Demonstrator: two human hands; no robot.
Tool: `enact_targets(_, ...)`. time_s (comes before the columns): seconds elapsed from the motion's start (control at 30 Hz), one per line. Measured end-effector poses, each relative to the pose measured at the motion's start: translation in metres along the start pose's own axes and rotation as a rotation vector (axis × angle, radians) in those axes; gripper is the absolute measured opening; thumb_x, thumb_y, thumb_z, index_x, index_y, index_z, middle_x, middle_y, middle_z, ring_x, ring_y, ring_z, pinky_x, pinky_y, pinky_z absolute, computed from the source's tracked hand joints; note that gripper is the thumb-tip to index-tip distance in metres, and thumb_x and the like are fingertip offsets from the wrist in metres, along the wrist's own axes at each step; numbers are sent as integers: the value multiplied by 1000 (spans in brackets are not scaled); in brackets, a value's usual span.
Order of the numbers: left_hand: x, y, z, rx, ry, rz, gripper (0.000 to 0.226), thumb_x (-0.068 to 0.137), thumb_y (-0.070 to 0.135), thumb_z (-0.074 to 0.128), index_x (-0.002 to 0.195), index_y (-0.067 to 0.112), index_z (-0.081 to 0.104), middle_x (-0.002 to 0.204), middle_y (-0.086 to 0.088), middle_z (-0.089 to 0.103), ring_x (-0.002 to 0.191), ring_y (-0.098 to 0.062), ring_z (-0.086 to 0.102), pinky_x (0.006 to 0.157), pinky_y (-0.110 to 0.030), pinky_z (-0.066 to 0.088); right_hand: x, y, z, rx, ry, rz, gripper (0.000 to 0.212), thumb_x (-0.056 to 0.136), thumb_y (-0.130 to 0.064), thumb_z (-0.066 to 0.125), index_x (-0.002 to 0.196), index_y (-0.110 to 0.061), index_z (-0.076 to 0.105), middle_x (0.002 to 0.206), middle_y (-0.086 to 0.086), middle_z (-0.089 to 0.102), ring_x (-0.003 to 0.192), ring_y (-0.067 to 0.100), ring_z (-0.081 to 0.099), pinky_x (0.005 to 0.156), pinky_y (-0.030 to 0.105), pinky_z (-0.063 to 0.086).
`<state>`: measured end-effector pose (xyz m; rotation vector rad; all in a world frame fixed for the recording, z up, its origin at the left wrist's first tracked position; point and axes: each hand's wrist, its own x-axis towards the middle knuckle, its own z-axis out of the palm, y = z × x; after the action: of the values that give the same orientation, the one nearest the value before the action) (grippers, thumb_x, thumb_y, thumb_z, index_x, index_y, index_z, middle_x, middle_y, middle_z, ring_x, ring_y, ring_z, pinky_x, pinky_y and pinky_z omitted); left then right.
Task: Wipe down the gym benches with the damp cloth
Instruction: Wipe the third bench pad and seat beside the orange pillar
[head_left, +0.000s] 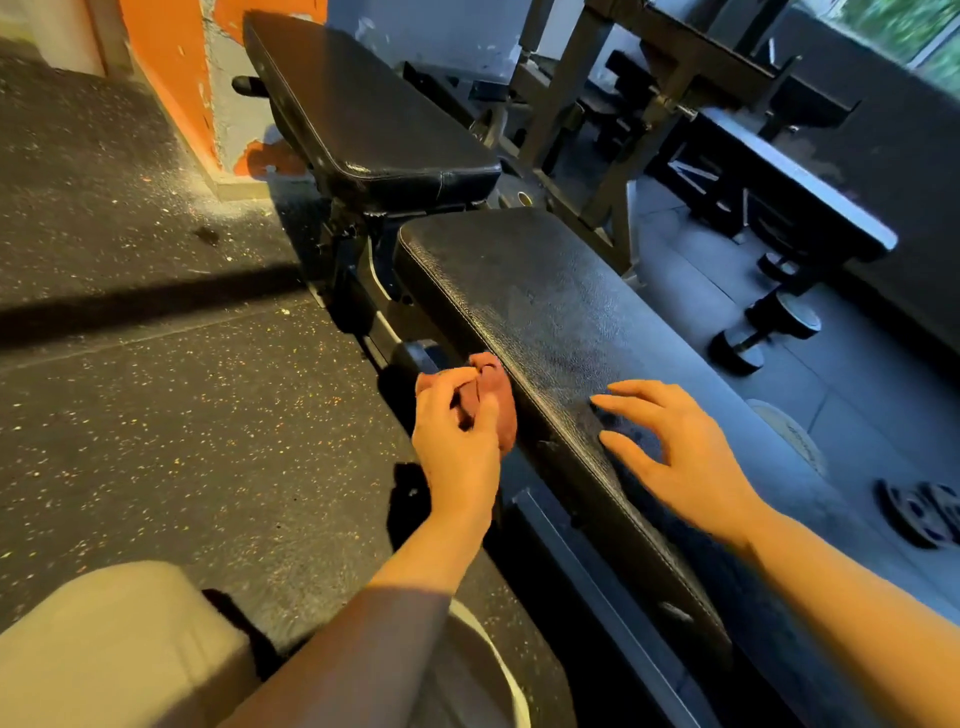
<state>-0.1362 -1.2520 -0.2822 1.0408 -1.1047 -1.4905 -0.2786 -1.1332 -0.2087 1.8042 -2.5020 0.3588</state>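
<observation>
The left hand (457, 431) grips the bunched cloth (493, 395) against the bench pad (561, 312) near edge, likely wiping it; the right hand (675, 452) rests spread flat for support.

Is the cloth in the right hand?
No, the left hand grips the cloth at the pad's side edge, while the right hand rests open on the pad.

A gym: padded benches (545, 312), dumbbells (769, 332) (rubber flooring)
</observation>
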Motion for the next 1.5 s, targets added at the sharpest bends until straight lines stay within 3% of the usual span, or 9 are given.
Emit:
enact_targets(0.1, -37, -10, 10, -19, -45, 41, 38, 79, 9, 71, 92, 42, 59, 101, 12, 54, 94, -6, 61, 83, -30, 52, -19, 3, 17, -36, 69, -2, 44, 96, -42, 40, 128, -21, 62, 130, -1, 59, 112, 20, 47, 98, 36, 39)
enact_targets(0.3, -82, -24, -3, 22, -336, 19, 37, 73, 6, 77, 89, 36, 63, 99, 11, 56, 88, -10, 64, 75, -28, 53, -20, 3, 23, -74, 104, -15, 43, 99, -39, 37, 131, -21, 59, 133, 1, 58, 113, 22, 49, 99, 34, 37)
enact_targets(0.47, -48, -17, 1, 11, -13, 25, 25, 87, 17, 65, 103, 36, 58, 109, 13, 50, 98, -9, 60, 85, -35, 53, -21, 0, 24, -80, 133, 3, 42, 99, -39, 37, 131, -23, 59, 133, -1, 58, 112, 24, 51, 96, 41, 41)
enact_targets(0.77, -81, -23, -2, 37, -294, -7, 31, 74, 14, 79, 94, 31, 62, 92, 8, 63, 82, -9, 63, 70, -26, 52, -21, 0, 26, -52, 169, 5, 41, 98, -37, 39, 130, -23, 60, 131, -1, 58, 110, 23, 49, 93, 41, 41)
enact_targets(0.93, -23, -2, -4, 23, 68, 13, 26, 84, 19, 71, 102, 25, 53, 79, 15, 57, 73, 2, 56, 72, -29, 49, -23, -1, 26, -65, 166, 4, 41, 98, -37, 38, 131, -24, 59, 133, -1, 58, 108, 25, 52, 91, 43, 42)
enact_targets(1.1, -36, 0, 6, 55, -41, 33, 31, 79, 19, 75, 88, 36, 52, 85, 7, 60, 72, -6, 59, 67, -20, 48, -23, 0, 26, -67, 156, 17, 43, 98, -40, 36, 132, -25, 58, 136, -3, 56, 109, 25, 52, 89, 45, 42)
enact_targets(1.27, -77, -16, -3, 38, -255, -81, 26, 78, 16, 77, 88, 31, 58, 79, 7, 63, 70, -5, 60, 68, -22, 49, -23, 0, 26, -66, 152, 23, 44, 98, -41, 35, 132, -26, 58, 137, -4, 55, 109, 22, 50, 89, 42, 41)
enact_targets(1.37, -53, -15, -6, 82, -144, -30, 19, 81, 23, 73, 88, 26, 55, 92, 1, 54, 79, -6, 55, 73, -30, 48, -24, -1, 26, -64, 155, 22, 44, 98, -41, 35, 132, -26, 58, 136, -3, 56, 109, 23, 50, 88, 43, 42)
enact_targets(1.5, -35, -2, 2, 50, -61, -58, 23, 87, 25, 67, 92, 24, 45, 85, 9, 54, 73, 3, 53, 73, -31, 46, -24, 0, 26, -61, 160, 18, 43, 98, -40, 36, 131, -25, 59, 136, -3, 56, 109, 24, 50, 88, 44, 42)
